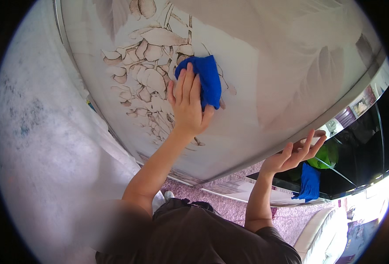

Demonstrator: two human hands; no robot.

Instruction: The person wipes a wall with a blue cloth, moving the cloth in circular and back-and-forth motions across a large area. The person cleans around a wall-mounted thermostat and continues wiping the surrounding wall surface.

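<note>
My left hand (188, 99) lies with its fingers extended on a folded blue cloth (211, 84), pressing it against a large glossy panel (230, 132) printed with flowers and leaves. Part of the cloth shows beyond the thumb side of the hand. At the panel's metal-like edge trim, to the right, my right hand (295, 155) has its fingers spread and holds nothing that I can see; its fingertips are beside the trim. A second blue cloth (310, 181) hangs over the edge of a black glossy surface (352, 168) just below the right hand.
A green item (326, 155) rests on the black surface. White fabric (59, 148) with dark speckles spreads along the left. Below are a purple-pink carpet (227, 211) and, at the lower right, a pale upholstered piece of furniture (313, 231).
</note>
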